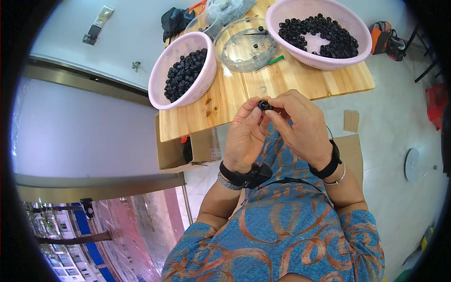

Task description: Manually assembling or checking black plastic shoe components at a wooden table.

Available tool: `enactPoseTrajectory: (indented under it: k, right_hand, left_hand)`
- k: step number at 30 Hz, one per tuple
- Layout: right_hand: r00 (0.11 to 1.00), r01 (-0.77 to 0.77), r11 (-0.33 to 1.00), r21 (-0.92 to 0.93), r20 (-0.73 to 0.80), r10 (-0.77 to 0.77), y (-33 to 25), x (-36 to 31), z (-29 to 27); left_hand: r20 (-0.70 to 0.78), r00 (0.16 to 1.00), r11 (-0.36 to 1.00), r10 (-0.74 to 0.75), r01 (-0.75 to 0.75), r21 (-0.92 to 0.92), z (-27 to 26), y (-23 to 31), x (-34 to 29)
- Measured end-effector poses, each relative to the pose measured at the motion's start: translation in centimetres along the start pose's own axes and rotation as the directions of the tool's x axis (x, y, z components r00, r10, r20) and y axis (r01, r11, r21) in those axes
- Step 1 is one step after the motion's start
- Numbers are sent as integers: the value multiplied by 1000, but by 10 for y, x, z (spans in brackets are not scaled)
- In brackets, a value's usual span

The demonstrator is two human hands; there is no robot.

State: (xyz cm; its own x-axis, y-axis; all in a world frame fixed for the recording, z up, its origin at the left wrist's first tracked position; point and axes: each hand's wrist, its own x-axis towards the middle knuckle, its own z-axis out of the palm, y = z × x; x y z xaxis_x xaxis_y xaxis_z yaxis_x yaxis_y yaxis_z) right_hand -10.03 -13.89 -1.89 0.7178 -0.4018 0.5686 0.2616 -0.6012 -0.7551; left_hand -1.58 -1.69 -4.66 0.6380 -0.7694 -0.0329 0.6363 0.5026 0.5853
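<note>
Between my fingertips, just off the table's front edge, is a small black ring-shaped part (pixel 264 105) with an opening in it. My left hand (pixel 247 129) pinches it from the left. From the other side, the thumb and forefinger of my right hand (pixel 300 124) close on the same part. Many small black parts (pixel 184 75) lie heaped in a pink basket (pixel 158 77) at the left of the table. A second pink basket (pixel 324 62) at the right holds more black parts (pixel 345 42), gathered around a bare patch of its bottom.
The wooden table (pixel 225 105) carries a clear round tray (pixel 235 58) with a few black bits, a green stick (pixel 276 60) and plastic bags (pixel 228 11). Below its left side stands a cardboard box (pixel 171 155). Cardboard pieces (pixel 351 121) lie on the floor at the right.
</note>
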Motion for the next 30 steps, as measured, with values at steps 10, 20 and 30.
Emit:
enactPoseTrajectory:
  k: [10,20,30]
  right_hand:
    - [999,33,999,-32,-1,-33,-1,-1,-2]
    - [999,36,993,-114,-19,-38,-2,-1,-5]
    - [991,135,965,-223,38,-130,-6,1,-8]
  left_hand:
    - [-29,999,996,40,-38,86,3,-2,-1]
    - [-126,991,995,36,-23,98,11,-5,0]
    - [-79,984,962,158,-136,237,6,-10,-2]
